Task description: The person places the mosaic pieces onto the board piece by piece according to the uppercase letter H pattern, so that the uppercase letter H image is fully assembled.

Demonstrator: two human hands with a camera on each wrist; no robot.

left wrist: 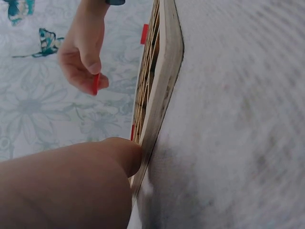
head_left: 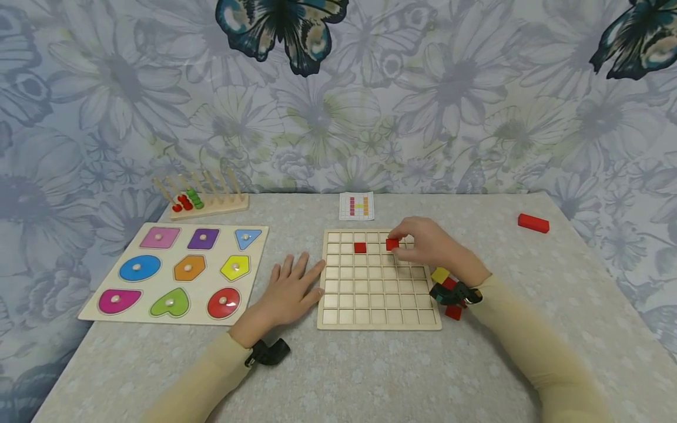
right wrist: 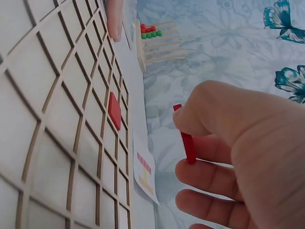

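Observation:
My right hand pinches a small square red tile between thumb and fingers. In the right wrist view, the tile stands edge-on, raised above the level of the wooden grid board. Another red tile sits in a cell of the board's second row from the back. My left hand rests palm down with spread fingers on the table, thumb and index finger at the board's left edge. Behind the board lies a small printed card with a coloured grid pattern.
Beneath my right wrist, beside the board, lie a yellow tile and several red tiles. A shape puzzle board lies left, with a peg stand of red and green beads behind it. A red bar lies far right.

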